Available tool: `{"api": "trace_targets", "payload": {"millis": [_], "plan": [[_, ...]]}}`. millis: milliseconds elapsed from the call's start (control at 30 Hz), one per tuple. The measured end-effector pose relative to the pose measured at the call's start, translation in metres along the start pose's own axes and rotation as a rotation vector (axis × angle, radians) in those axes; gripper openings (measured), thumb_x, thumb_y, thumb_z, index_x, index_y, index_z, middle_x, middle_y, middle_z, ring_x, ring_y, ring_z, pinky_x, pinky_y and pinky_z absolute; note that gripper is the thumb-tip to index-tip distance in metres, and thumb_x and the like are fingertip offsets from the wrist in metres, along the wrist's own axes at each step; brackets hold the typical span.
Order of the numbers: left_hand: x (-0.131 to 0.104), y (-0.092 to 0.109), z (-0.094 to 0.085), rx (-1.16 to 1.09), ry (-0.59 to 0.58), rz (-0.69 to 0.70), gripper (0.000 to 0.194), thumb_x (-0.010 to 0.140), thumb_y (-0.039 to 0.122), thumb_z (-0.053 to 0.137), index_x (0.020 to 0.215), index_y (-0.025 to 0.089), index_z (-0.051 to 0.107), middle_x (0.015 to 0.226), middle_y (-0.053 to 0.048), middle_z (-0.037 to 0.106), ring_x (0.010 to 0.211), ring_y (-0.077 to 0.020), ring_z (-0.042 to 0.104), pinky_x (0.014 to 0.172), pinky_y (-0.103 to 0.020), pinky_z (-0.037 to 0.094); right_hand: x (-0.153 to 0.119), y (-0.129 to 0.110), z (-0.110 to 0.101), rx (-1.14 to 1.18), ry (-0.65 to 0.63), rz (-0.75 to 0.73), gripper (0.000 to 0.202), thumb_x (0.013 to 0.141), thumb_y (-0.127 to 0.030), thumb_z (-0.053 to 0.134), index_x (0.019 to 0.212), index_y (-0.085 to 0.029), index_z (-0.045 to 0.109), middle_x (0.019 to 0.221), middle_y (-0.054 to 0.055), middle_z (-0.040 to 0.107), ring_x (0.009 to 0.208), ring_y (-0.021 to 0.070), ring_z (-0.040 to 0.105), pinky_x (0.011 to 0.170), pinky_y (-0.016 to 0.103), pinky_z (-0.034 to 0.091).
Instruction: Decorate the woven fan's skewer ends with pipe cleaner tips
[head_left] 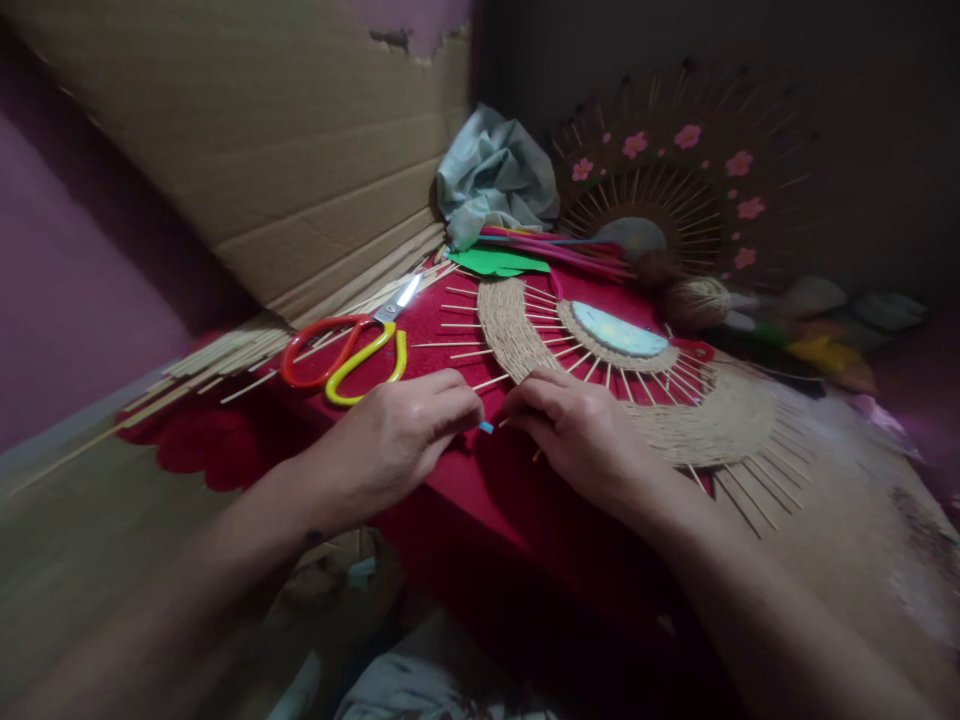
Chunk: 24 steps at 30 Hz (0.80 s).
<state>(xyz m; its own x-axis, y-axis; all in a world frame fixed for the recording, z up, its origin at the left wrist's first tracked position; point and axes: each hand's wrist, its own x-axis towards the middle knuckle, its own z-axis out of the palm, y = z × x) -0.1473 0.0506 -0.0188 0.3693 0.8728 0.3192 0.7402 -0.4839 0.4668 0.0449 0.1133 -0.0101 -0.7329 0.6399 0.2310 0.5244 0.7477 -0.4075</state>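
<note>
My left hand (420,425) is closed, and a small light blue piece (486,428) pokes out from its fingertips; its kind is not clear. Just to the right, my right hand (581,430) is closed in a pinch at the near edge of a half-round fan-shaped weaving (510,325). It seems to grip one of the weaving's thin wooden sticks, though the fingers mostly hide it. Twine runs in a wide band across the radiating sticks, around a pale blue half-disc (619,330). Scissors (367,345) with one red and one yellow handle lie beyond my left hand.
Loose wooden sticks (217,360) lie at left on the red cloth (450,500), beside a cardboard sheet (300,130). Behind are green paper (499,262), coloured strips (555,245), a crumpled cloth (495,170), a twine ball (699,300) and a flowered stick fan (675,170).
</note>
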Motion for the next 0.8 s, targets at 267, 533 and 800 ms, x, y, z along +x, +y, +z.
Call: {"api": "trace_targets", "payload": {"millis": [267, 533, 800], "plan": [[0.004, 0.003, 0.016, -0.066, 0.173, -0.069, 0.015, 0.085, 0.013, 0.052, 0.087, 0.016, 0.067, 0.083, -0.002, 0.067, 0.078, -0.0111, 0.061, 0.072, -0.021, 0.046, 0.0, 0.0, 0.001, 0.003, 0.095, -0.077, 0.019, 0.085, -0.011, 0.049, 0.087, -0.019, 0.066, 0.087, 0.003, 0.064, 0.079, 0.0127, 0.058, 0.07, 0.026, 0.044], [0.009, 0.005, 0.014, -0.214, 0.165, -0.217, 0.013, 0.08, 0.015, 0.058, 0.083, 0.019, 0.07, 0.076, 0.003, 0.071, 0.069, -0.0085, 0.064, 0.067, -0.018, 0.047, -0.002, 0.001, 0.001, -0.081, 0.124, -0.172, 0.025, 0.087, -0.012, 0.044, 0.082, -0.016, 0.068, 0.084, 0.006, 0.065, 0.076, 0.0138, 0.059, 0.068, 0.026, 0.045], [0.011, 0.015, 0.016, -0.698, 0.011, -0.588, 0.01, 0.081, 0.02, 0.052, 0.081, 0.016, 0.061, 0.045, 0.005, 0.057, 0.033, -0.0059, 0.045, 0.035, -0.015, 0.033, -0.001, -0.001, 0.0, -0.139, 0.112, -0.192, 0.025, 0.09, -0.015, 0.044, 0.084, -0.014, 0.068, 0.083, 0.007, 0.065, 0.076, 0.0133, 0.059, 0.069, 0.026, 0.046]]}}
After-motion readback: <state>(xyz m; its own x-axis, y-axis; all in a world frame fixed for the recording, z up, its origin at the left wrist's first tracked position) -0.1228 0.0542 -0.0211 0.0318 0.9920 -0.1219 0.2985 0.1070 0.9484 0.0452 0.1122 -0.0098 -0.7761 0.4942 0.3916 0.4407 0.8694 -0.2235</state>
